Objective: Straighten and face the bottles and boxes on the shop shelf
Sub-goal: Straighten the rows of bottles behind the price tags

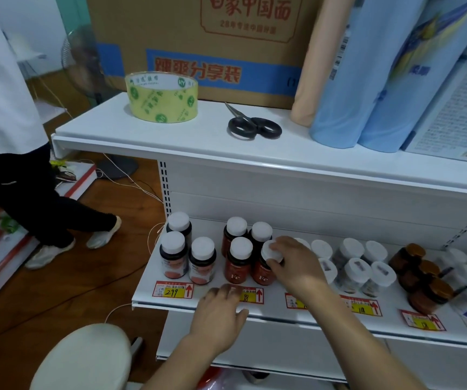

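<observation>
Red "Fe" bottle (pixel 263 270), front row of the lower shelf (pixel 148 288), tilted; right hand (pixel 291 263) grip closed over its white cap. A second "Fe" bottle (pixel 238 263) stands just left, touching. Left hand (pixel 221 313) open, fingers resting on the shelf edge by the price tag (pixel 250 296).

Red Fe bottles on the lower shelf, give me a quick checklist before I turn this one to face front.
1. Right hand gripping the cap of the front right Fe bottle: ok.
2. Its label facing front: ok, "Fe" shows.
3. Bottle upright: cannot tell, it looks slightly tilted.
4. Neighbouring Fe bottle facing front: ok.
5. Left hand clear of the bottles: ok, at the shelf edge.
6. Back-row labels: cannot tell, hidden.
</observation>
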The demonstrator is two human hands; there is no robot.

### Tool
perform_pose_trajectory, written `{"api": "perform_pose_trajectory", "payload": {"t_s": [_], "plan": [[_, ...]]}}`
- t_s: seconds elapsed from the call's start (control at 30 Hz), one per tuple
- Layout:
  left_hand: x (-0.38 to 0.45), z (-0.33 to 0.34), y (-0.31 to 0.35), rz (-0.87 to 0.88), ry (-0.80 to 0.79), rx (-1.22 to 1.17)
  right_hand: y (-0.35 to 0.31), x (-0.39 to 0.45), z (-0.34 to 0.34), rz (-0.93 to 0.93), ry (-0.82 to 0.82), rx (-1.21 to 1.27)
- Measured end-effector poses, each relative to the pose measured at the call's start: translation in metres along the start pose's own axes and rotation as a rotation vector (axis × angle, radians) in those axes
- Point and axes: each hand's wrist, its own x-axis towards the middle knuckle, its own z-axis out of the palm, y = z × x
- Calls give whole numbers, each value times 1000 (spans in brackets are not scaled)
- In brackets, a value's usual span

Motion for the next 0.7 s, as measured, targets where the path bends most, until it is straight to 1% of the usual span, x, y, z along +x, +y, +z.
{"api": "perform_pose_trajectory", "payload": {"t_s": [0.1,0.37,0.5,0.57,0.63,0.7], "plan": [[2,6,-2,-10,-28,82,0,3,9,-14,-10,0],[8,6,0,-16,5,242,9,9,25,-54,51,3],[10,5,-1,-2,21,255,12,9,28,-87,60,-39],[11,5,-3,2,31,247,12,8,24,-92,73,-13],[12,6,-4,1,35,231,9,11,16,-114,133,38],[12,6,-4,-1,32,217,2,22,10,-188,197,54]]}}
